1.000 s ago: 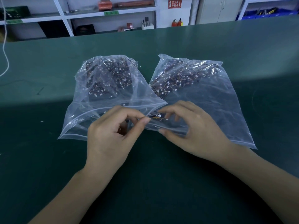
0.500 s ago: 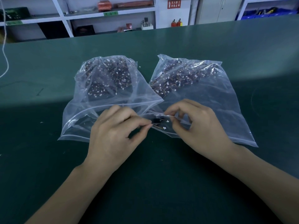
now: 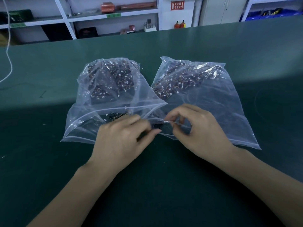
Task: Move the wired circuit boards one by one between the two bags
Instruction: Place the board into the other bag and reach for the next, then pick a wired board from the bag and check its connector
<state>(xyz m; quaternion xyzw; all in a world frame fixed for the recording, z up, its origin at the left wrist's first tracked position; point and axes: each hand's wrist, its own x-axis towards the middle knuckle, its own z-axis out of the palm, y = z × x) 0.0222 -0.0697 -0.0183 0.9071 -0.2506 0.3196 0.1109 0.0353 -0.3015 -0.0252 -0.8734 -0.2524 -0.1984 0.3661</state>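
Where the green counter (image 3: 49, 161) fills most of the head view, two clear zip bags lie side by side on it, their open mouths toward the person. The left bag (image 3: 91, 112) holds a heap of dark wired circuit boards (image 3: 113, 79) in its far half, with a few more just inside its mouth. The right bag (image 3: 221, 104) holds its own heap of boards (image 3: 180, 79) along its far left edge, and its near left corner overlaps the left bag's corner. Behind the counter stand white shelves (image 3: 114, 15) with boxes and a red sign (image 3: 177, 5); a white cord (image 3: 9, 51) hangs at the far left.

The left hand (image 3: 121, 143) rests at the left bag's mouth, fingers curled, its grip closed on something dark between thumb and forefinger; what it is I cannot tell. The right hand (image 3: 196, 128) pinches the upper lip of the right bag's mouth between thumb and forefinger, its other fingers curled above the plastic.
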